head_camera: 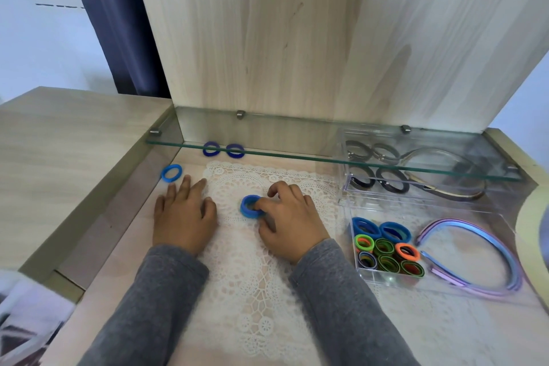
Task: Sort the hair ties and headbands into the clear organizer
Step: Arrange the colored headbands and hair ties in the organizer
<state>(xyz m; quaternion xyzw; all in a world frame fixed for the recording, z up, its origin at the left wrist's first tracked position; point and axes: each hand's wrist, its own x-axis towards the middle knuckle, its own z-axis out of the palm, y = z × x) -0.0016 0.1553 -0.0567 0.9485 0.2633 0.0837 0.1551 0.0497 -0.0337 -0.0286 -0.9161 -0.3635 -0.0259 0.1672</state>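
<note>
Presently the right hand (289,218) sits near the middle of the lace doily (252,291), its thumb and forefinger curled round a blue hair tie (250,207) that stands tilted on edge on the lace. The left hand (183,215) lies released and palm down at the doily's left edge, fingers straight and holding nothing. Both arms wear grey sleeves (154,300).

Just beyond the doily's far left corner, past the left fingertips, a light blue hair tie (171,173) lies on the wooden table (74,140). Past the doily's far edge, two dark blue hair ties (211,149) sit side by side at the front edge of a glass shelf (297,157).

Right of the doily stands the clear organizer (392,278). Its nearest small compartment holds two more blue ties (366,227) and, in front of them, a cluster of green and orange ties (386,249). Beside that, farther from the doily, pastel headbands (454,221) curve inside the large section. Behind, under the shelf, are black ties (392,180) and dark headbands (463,195).
</note>
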